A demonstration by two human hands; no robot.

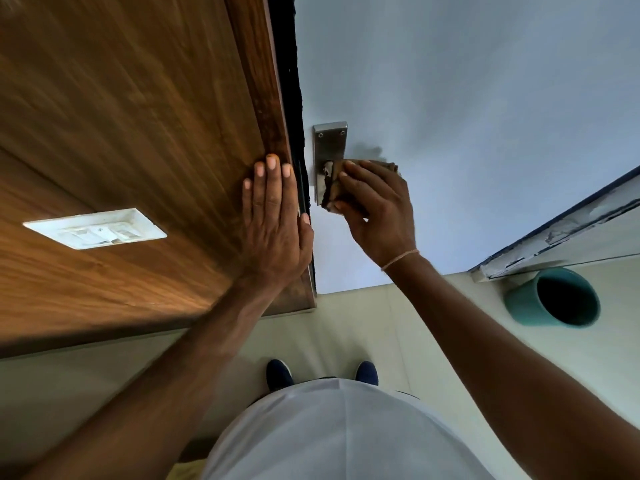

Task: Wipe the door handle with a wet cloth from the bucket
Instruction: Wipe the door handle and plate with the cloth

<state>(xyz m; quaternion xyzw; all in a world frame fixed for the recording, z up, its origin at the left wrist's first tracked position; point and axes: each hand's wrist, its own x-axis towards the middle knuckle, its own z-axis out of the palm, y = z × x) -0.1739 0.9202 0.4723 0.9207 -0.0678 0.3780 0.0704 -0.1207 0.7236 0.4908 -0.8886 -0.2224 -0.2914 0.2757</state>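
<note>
A steel door handle with its backplate point(329, 140) is fixed to a pale grey-blue door point(467, 116). My right hand point(377, 209) grips a dark brown cloth point(330, 188) and presses it around the lever, which the cloth and fingers mostly hide. My left hand point(277, 216) lies flat, fingers together, on the brown wooden door frame point(263, 109) just left of the handle. A teal bucket point(550, 297) stands on the floor at the right, its inside dark.
A white switch plate point(95, 228) sits on the wood panel at the left. A worn white ledge with a dark edge point(561, 233) runs above the bucket. My shoes point(278, 374) stand on cream floor tiles point(346, 327) below the door.
</note>
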